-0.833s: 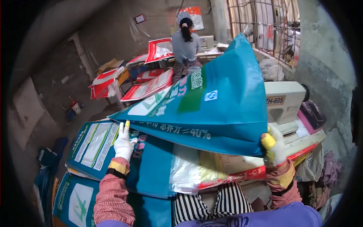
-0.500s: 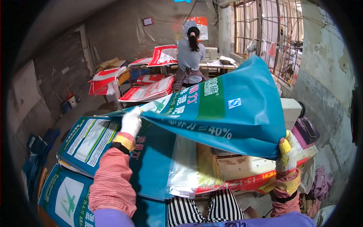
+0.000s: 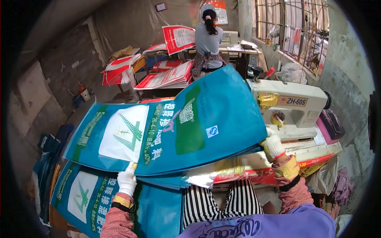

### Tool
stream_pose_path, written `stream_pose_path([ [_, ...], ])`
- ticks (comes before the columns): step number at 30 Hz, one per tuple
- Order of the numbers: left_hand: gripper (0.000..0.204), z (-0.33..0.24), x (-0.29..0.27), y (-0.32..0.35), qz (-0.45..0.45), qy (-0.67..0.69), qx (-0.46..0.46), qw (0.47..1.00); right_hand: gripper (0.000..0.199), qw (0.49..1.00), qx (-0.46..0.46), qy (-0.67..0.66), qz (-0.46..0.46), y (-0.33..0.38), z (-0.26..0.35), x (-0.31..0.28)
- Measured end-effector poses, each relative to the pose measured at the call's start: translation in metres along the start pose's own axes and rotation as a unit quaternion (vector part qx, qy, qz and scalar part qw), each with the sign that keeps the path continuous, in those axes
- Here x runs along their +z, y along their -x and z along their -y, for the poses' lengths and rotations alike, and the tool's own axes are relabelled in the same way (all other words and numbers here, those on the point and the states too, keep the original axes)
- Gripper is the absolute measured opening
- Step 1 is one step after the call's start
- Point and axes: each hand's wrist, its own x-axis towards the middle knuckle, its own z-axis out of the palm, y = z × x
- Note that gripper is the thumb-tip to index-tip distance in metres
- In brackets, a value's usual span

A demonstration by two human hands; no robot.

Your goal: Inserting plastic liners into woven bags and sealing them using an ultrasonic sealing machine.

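Grey, peeling plaster wall (image 3: pixel 349 67): runs down the right side of the room.
Wide window with dark metal bars (image 3: pixel 303 35): upper right, with light coming through it.
Pale-topped worktable with a red front strip (image 3: pixel 295 150): reaches in from the right, ahead of the person's black-and-white striped trousers (image 3: pixel 222 202).
Co-worker in a grey top (image 3: pixel 209 41): in the background, back turned.
Large teal plastic bag with a white panel and green print (image 3: pixel 226 127): spread across the middle, its left part over other bags, its right end raised and curving.
Teal printed bags beneath (image 3: pixel 75 202): layered at the lower left, reaching to beside the trousers.
Red-and-white printed bags (image 3: pixel 168 75): piled left of the co-worker.
Off-white sewing machine (image 3: pixel 305 93): on the worktable, just beyond the large bag's raised end.
Purple box with a dark top (image 3: pixel 329 129): right of the sewing machine.
Right hand in a white glove (image 3: pixel 274 144): clasps the large bag at its near right corner.
Left hand in a white glove with a yellow fingertip (image 3: pixel 127 180): fingertips touch the large bag's near edge, below the white panel; whether they pinch it or merely rest there, I cannot tell.
Small, round yellow part (image 3: pixel 278 118): on the sewing machine's front.
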Motion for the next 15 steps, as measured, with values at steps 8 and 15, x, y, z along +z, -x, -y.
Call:
stream_pose_path([
  [8,0.030,0.158,-0.011,-0.031,0.002,-0.031,-0.085,0.996,0.030,0.839,-0.226,0.119,0.480,0.111,0.028,0.113],
  [15,0.033,0.018,-0.091,0.005,-0.074,0.231,-0.083,0.967,0.029,0.891,-0.244,0.235,0.302,0.084,-0.005,0.135],
])
